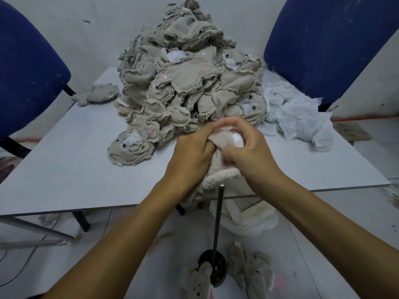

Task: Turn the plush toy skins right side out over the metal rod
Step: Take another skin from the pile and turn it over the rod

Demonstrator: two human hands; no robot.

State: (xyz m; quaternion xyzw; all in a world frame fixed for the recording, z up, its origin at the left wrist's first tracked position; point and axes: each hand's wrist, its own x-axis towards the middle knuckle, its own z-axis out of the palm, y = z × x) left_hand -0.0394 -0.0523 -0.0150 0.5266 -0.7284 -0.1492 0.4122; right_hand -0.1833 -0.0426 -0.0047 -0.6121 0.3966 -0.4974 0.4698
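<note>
A cream plush toy skin (218, 169) sits over the top of a thin black metal rod (217, 221) that rises from a dark round base (213, 269) on the floor. My left hand (191, 156) grips the skin's left side with curled fingers. My right hand (248, 154) grips its right side, fingers curled over a white patch near the top. The rod's upper end is hidden inside the skin. A big heap of inside-out beige skins (190, 83) lies on the table behind my hands.
The grey table (64, 165) also carries white plastic bags (298, 117) at the right. Two blue chairs (319, 46) flank it. Finished plush toys (250, 275) lie on the floor around the rod base, beside a bag of skins (254, 219) under the table edge.
</note>
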